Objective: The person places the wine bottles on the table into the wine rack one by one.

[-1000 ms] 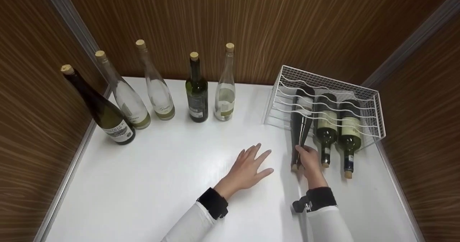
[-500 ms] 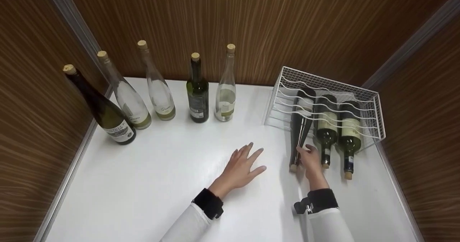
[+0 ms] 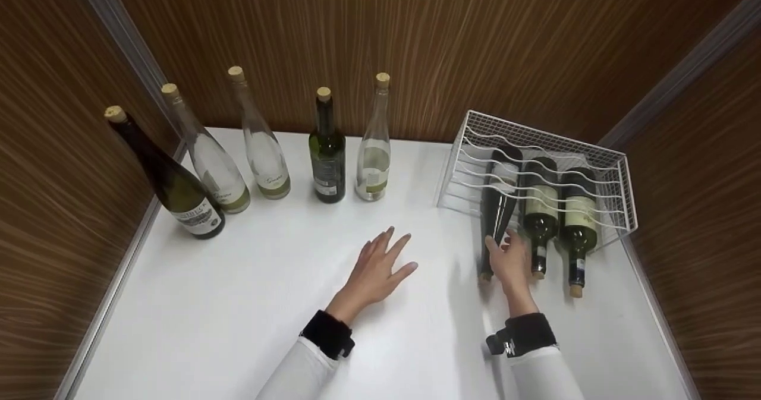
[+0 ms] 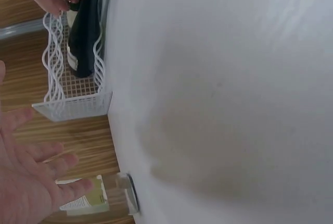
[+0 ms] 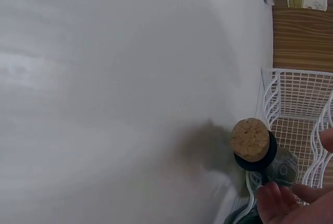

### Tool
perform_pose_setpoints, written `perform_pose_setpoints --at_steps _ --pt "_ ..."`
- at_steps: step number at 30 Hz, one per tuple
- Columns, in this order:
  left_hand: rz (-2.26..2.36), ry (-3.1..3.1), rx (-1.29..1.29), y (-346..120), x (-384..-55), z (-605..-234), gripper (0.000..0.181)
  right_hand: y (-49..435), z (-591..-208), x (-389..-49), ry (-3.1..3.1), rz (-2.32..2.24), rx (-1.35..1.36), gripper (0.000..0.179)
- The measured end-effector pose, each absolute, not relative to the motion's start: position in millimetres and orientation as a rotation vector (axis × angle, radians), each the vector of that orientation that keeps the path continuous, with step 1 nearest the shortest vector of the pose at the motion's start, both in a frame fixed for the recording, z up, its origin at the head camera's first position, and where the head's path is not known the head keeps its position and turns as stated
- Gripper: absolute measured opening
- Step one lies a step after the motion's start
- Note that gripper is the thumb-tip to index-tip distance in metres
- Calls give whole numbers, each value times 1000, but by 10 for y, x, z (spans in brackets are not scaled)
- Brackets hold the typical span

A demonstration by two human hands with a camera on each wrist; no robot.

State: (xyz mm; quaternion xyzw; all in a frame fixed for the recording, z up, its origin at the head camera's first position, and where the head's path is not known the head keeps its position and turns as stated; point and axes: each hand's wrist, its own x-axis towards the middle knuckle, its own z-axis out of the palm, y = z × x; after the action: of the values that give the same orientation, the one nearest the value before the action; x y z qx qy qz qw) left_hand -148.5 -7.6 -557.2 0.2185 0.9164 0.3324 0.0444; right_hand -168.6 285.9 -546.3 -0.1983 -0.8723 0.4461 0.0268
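Observation:
A dark wine bottle [image 3: 498,210] lies in the leftmost slot of the white wire rack [image 3: 544,132], its corked neck toward the person. My right hand [image 3: 511,263] is at this neck, fingers loosely bent. In the right wrist view the thumb stands apart from the fingers [image 5: 278,200], near the bottle's cork [image 5: 250,139]; whether they touch the glass is unclear. Two green wine bottles [image 3: 540,219] lie in the slots to the right. My left hand [image 3: 371,275] hovers over the white table with spread fingers, holding nothing.
Several corked bottles stand upright along the back and left: a dark one [image 3: 189,201] at the far left, clear ones [image 3: 264,156], and a green one [image 3: 327,162]. Wood-grain panels [image 3: 380,31] enclose the white table [image 3: 267,293] at the back and sides.
My left hand has drifted left over the table. The right hand's fingers have loosened from the dark bottle's neck and shifted slightly toward the rack; the bottle stays in its slot.

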Motion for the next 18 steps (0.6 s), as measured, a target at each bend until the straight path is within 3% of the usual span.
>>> perform_pose_setpoints --at_steps 5,12,18 --pt "1076 2821 596 -232 -1526 -5569 67 2762 -5442 -1698 -2691 1350 -460 60" --pt "1143 2854 494 -411 -1578 -5574 69 2617 -5360 -1706 -2739 1484 -378 74" --pt "1210 2888 381 -581 -1613 -5617 69 2479 -5335 -1726 -2764 1579 -298 75"
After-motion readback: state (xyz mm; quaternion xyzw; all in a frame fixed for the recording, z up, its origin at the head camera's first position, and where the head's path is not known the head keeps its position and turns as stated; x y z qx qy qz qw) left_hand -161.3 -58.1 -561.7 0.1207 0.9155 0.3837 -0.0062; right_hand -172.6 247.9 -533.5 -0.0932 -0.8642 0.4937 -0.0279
